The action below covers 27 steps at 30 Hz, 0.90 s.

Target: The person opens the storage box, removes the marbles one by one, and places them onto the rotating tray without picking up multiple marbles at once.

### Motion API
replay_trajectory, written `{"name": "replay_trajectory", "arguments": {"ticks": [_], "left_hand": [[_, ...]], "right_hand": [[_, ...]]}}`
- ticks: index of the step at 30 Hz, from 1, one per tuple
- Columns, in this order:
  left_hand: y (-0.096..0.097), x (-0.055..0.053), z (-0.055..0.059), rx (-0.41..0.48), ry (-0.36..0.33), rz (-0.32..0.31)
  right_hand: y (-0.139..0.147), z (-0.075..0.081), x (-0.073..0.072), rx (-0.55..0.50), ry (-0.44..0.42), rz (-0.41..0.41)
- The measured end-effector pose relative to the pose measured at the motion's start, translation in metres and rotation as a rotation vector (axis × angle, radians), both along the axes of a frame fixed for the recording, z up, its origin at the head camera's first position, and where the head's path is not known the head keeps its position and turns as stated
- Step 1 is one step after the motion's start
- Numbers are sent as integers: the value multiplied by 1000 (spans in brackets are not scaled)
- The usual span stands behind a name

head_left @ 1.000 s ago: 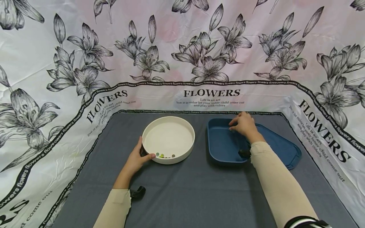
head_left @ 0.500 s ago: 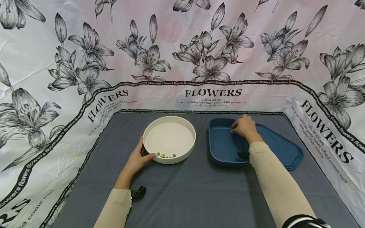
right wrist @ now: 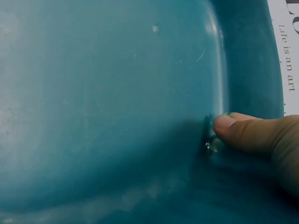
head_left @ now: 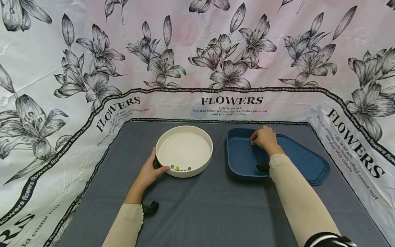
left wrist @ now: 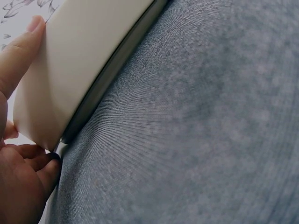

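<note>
My left hand [head_left: 148,173] grips the left rim of a round cream dish [head_left: 185,145]. Its thumb lies over the edge and the other fingers are at the outer side, as the left wrist view also shows. Several small glass marbles [head_left: 177,168], some yellow-green, lie along the dish's near inner edge. My right hand [head_left: 266,140] reaches down into a blue rectangular box [head_left: 242,159] and pinches at its far inner edge. In the right wrist view a clear glass marble [right wrist: 214,144] shows beside the thumb [right wrist: 247,133]; the other fingers are hidden there.
A blue lid [head_left: 303,159] lies flat to the right of the box, partly behind my right arm. Dark grey cloth [head_left: 197,212] covers the table, and a white floral sheet [head_left: 169,103] borders it at the back and sides. Grey cloth separates dish and box.
My right hand's fingers have drawn together and sit slightly lower in the box. The left hand and dish keep their places, apart from a small shift of the whole view.
</note>
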<state>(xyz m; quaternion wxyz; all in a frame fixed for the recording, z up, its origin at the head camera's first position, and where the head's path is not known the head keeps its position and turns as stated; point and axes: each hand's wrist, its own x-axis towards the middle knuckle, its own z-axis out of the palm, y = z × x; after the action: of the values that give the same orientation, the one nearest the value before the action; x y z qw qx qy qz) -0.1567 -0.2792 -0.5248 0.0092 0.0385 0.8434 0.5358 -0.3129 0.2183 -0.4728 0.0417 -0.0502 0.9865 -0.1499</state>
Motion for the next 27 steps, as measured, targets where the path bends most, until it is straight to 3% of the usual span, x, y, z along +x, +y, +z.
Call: {"name": "replay_trajectory", "arguments": {"ticks": [11, 21, 24, 27], "left_hand": [[1, -1, -2, 18, 9, -16], [0, -1, -2, 6, -6, -2], [2, 1, 2, 9, -20, -2], [6, 7, 16, 9, -36, -11]], "right_hand": [[11, 21, 6, -147, 179, -53], [-2, 43, 19, -306, 246, 27], [-11, 46, 21, -310, 268, 48], [-20, 48, 23, -325, 281, 68]]}}
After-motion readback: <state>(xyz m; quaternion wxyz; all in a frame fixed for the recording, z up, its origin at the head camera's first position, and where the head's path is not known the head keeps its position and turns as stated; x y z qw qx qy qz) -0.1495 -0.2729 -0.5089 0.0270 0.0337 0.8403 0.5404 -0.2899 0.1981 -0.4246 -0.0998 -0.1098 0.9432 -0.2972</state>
